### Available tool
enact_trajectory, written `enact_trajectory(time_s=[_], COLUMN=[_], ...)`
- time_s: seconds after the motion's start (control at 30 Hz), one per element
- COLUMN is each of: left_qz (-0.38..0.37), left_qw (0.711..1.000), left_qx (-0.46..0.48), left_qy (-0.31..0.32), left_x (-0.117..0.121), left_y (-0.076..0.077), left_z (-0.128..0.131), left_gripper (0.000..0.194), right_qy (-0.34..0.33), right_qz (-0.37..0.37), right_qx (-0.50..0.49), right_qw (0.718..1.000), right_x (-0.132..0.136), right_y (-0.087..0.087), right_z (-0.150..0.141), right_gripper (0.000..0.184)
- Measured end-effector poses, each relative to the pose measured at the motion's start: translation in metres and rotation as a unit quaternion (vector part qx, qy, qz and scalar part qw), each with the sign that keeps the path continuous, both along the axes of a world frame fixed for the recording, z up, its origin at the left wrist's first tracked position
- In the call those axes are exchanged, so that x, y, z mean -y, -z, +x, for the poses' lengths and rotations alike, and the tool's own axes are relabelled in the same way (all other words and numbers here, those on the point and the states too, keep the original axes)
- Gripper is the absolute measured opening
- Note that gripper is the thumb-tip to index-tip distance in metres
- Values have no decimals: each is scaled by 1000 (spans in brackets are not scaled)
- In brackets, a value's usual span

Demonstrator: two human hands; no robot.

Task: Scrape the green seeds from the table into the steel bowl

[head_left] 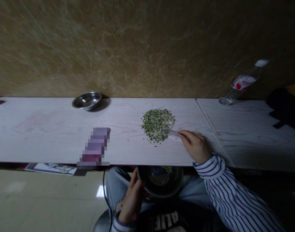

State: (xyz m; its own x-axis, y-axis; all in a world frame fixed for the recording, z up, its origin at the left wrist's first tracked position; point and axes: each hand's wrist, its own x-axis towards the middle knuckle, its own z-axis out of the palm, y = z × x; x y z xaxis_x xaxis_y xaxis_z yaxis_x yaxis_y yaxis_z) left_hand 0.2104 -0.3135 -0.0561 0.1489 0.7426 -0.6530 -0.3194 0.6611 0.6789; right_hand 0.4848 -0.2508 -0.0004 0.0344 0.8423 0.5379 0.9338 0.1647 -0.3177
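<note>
My right hand [197, 145] pinches the handle of a slim, spoon-like utensil [172, 132]. Its far end rests among small green bits [157, 124] that lie scattered in a round patch on the table; whether they are seeds or chopped greens I cannot tell. Below the table's front edge, my left hand [132, 198] grips the left rim of a dark metal bowl [162, 192] over my lap. Some green bits [168, 169] show inside that bowl near its far side, and the table edge hides part of its rim.
A pale wood-grain table [128, 148] runs along a brown marbled wall. On it are a shiny metal bowl [86, 101], a blurred-out phone-like slab [95, 145] with a cable, a plastic bottle [241, 83] and a dark item [287, 108] at the right.
</note>
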Motion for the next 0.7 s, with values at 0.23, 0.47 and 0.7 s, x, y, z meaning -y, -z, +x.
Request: enact_trajectory(time_s=[0.23,0.47,0.7], left_qz=[2,-6,-5], left_qw=[1000,1000,1000], left_qx=[2,-10,-19], left_qy=[-10,-23,-24], left_x=[0,-2,-1], left_y=[0,-5,-5], left_z=[4,7,6], left_gripper=[85,83,85], right_qy=[-30,-47,-54], right_qz=[-4,26,34], right_qx=[17,41,49], right_qw=[999,998,997], right_x=[7,16,17], right_y=[3,0,1], right_z=[-3,-5,-7], right_gripper=[21,17,17])
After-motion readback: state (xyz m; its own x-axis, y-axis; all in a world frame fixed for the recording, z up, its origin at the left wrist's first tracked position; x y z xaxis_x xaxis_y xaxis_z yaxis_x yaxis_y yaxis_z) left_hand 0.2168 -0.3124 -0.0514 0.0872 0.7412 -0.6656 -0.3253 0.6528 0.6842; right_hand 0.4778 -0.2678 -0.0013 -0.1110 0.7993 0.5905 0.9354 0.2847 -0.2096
